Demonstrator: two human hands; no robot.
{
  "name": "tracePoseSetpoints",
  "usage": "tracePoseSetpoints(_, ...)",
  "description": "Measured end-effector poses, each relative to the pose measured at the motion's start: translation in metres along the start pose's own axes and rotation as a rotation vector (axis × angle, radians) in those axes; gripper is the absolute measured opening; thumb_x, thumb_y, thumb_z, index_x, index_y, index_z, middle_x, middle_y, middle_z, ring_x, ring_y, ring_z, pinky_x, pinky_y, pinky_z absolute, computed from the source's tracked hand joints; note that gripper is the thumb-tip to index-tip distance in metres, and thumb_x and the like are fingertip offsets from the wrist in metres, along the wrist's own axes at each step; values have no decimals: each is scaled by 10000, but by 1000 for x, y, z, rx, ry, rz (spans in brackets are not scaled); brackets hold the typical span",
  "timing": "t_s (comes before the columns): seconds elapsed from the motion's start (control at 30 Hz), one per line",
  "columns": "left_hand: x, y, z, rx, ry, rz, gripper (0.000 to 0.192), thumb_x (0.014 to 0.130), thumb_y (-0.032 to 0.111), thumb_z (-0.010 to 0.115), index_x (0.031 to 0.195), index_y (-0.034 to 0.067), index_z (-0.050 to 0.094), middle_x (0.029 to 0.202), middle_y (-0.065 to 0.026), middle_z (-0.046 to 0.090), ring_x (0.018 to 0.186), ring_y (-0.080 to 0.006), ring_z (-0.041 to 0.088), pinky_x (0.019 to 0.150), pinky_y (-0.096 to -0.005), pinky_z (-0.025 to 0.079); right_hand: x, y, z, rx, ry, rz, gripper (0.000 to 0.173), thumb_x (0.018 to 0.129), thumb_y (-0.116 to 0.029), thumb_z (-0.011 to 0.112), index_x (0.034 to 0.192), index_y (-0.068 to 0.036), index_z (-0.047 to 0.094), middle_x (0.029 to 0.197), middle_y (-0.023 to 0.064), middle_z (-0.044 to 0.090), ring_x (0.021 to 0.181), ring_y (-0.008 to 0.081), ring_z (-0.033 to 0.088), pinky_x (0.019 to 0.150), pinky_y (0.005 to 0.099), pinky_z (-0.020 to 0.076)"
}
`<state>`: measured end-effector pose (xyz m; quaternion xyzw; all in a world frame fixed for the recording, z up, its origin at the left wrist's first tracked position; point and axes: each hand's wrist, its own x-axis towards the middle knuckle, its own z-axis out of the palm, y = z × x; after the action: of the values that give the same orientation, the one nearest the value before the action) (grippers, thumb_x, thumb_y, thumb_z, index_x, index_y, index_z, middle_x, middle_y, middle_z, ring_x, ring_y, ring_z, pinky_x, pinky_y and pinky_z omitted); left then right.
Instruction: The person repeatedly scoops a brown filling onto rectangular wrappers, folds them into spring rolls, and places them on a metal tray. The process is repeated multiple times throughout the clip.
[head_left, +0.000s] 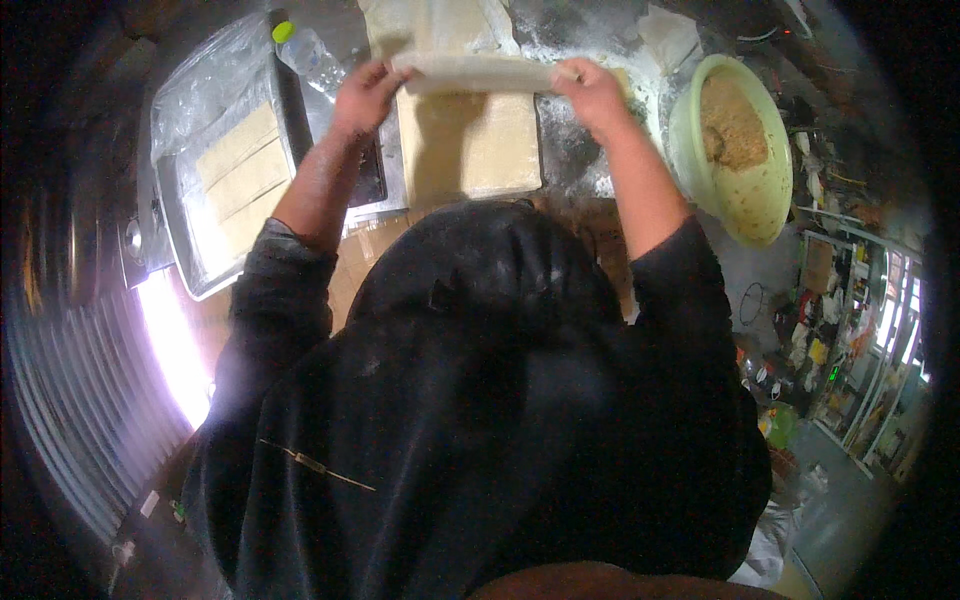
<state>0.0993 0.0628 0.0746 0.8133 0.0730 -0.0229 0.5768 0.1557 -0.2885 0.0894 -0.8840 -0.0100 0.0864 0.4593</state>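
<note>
A long pale strip, perhaps dough or cloth, is stretched level between my two hands. My left hand pinches its left end and my right hand grips its right end. Below the strip lies a flat rectangular sheet of pale dough, with a shadow across it. More pale sheet material lies beyond the strip. The strip is slightly blurred, so its exact material cannot be told.
A metal tray at the left holds cut dough pieces and clear plastic film. Beside it lies a clear bottle with a green cap. A pale green basin of brownish filling stands at the right. White powder dusts the table.
</note>
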Motion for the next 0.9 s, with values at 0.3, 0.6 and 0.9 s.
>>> tracePoseSetpoints(0.3, -12, 87, -38, -437, -16, 369, 191, 1009, 194, 683, 1076, 16, 706, 967, -27, 713, 902, -113, 629, 820, -257, 481, -41, -101, -62, 499, -33, -145, 237, 993, -138, 695, 1190, -16, 644, 1085, 53, 694, 994, 120, 626, 891, 278, 500)
tracePoseSetpoints(0.6, 23, 53, -11, -614, 63, 64, 175, 1023, 200, 633, 1037, 30, 673, 949, -64, 697, 815, -170, 631, 732, -322, 496, 30, -50, -38, 532, -143, -231, 312, 991, -143, 696, 1257, 4, 623, 1133, 96, 701, 1041, 160, 646, 923, 320, 512)
tracePoseSetpoints(0.9, 19, -96, 44, -401, -136, -390, 210, 981, 230, 635, 902, 36, 653, 699, 4, 564, 560, -136, 524, 516, -291, 413, 40, 77, 58, 189, -359, 375, 469, 970, -311, 717, 1346, -53, 605, 1215, 86, 671, 1039, 172, 615, 879, 356, 517)
